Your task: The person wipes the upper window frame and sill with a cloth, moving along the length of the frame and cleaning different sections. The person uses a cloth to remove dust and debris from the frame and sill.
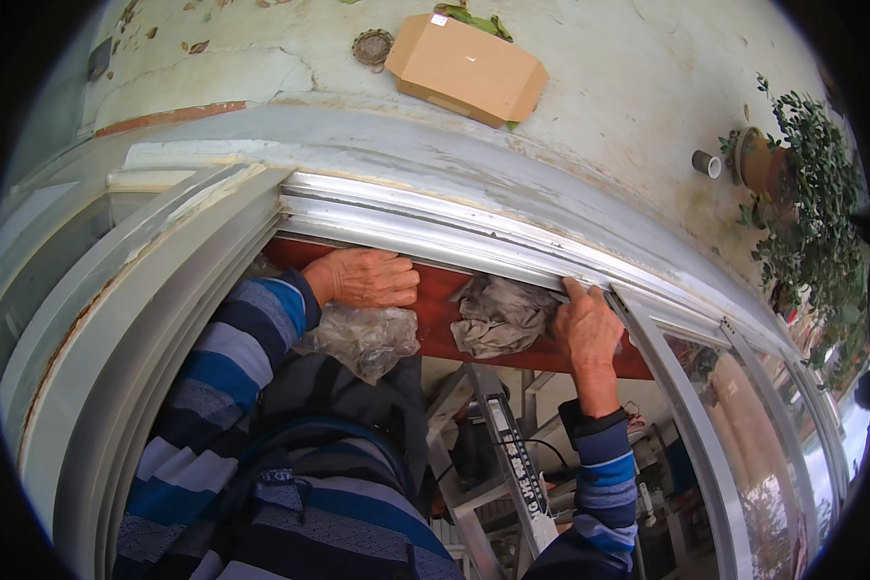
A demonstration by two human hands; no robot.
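A silver aluminium sliding-window track [435, 232] crosses in front of me above a red sill [438, 290]. My left hand [368, 278] rests with curled fingers on the sill, close to the inner edge of the track; its palm side is hidden. Below it lies a crumpled clear plastic bag [366, 337]. My right hand [587, 322] touches the track with its fingertips, near the upright frame of a sliding glass sash [678, 391]. Beside that hand sits a crumpled grey rag [504, 315]. Whether the right hand pinches anything is hidden.
A metal stepladder [507, 449] stands below the sill. Outside, a flattened-looking cardboard box [471, 69] lies on the concrete ledge near a small round woven-looking object [373, 48]. A potted plant [805, 188] and a small cup [706, 164] are at right.
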